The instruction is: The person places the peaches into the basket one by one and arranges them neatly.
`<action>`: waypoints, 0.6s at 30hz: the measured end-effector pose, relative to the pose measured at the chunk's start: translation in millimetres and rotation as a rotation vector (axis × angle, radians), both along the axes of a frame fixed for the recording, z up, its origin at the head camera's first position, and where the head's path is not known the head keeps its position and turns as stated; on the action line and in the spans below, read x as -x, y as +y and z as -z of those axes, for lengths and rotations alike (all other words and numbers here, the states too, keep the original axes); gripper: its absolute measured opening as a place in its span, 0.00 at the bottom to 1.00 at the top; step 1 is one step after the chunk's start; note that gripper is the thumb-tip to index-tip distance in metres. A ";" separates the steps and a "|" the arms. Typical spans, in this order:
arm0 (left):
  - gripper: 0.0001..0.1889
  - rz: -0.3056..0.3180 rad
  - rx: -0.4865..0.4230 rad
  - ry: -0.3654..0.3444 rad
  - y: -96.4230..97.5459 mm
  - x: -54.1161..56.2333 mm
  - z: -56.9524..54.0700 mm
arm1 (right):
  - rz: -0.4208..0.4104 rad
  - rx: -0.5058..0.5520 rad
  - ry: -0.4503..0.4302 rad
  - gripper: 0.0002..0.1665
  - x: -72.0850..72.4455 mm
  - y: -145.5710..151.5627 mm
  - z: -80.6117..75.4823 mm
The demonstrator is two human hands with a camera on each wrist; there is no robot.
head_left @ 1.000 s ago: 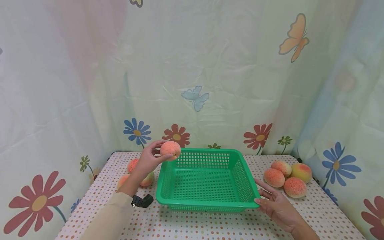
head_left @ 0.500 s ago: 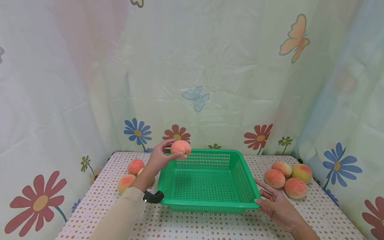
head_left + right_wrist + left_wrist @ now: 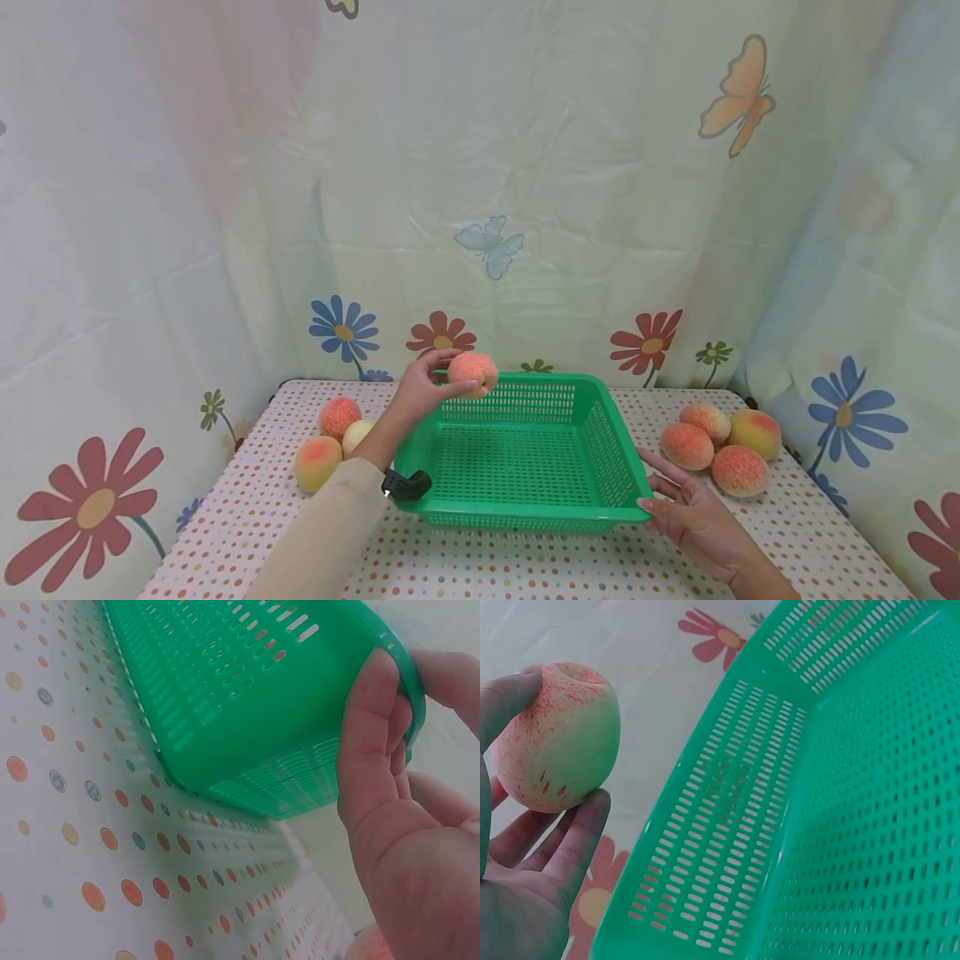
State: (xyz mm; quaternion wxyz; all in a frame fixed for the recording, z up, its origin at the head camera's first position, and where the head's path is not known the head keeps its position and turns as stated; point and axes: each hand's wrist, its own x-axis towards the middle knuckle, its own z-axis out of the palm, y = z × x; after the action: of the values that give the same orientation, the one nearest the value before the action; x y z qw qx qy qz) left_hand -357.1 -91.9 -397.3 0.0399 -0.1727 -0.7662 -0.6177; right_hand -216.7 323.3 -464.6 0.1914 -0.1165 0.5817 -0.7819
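Note:
In the head view my left hand (image 3: 420, 392) pinches a pinkish-red peach (image 3: 474, 375) between thumb and fingers, above the back left part of a green plastic basket (image 3: 517, 512). The left wrist view shows the paler, yellow-green side of this peach (image 3: 574, 742), beside the basket's slotted wall (image 3: 727, 787). My right hand (image 3: 693, 521) grips the basket's rim at its front right corner. Up close in the right wrist view, thumb and fingers of the right hand (image 3: 409, 817) close round that rim. Nothing lies inside the basket.
Left of the basket rest a red peach (image 3: 341, 415), a yellow-orange peach (image 3: 318, 463) and a pale one (image 3: 357, 435) partly behind my left forearm. Several peaches (image 3: 738, 470) cluster to the right. A flowered curtain (image 3: 570, 208) stands behind the dotted tablecloth (image 3: 465, 567).
My left hand has carried the peach to the right, from the basket's left edge to over its back left part. My right hand stays on the rim; the basket hardly moves.

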 end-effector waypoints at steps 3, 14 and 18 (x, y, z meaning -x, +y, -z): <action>0.33 0.021 -0.022 -0.025 5.9 2.5 -0.3 | 0.003 -0.004 -0.002 0.36 -0.5 0.0 -0.7; 0.33 0.095 -0.034 -0.087 32.1 8.2 6.5 | 0.015 -0.006 -0.010 0.36 -0.2 0.8 -0.2; 0.32 0.097 -0.024 -0.098 40.0 9.1 8.5 | 0.028 -0.029 -0.014 0.35 0.8 0.6 1.5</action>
State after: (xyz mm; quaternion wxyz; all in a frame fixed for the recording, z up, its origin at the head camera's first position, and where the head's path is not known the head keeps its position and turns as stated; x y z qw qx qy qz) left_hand -366.2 -51.9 -405.8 -0.0257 -0.1788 -0.7503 -0.6359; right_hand -217.5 323.9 -466.1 0.1859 -0.1001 0.5932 -0.7769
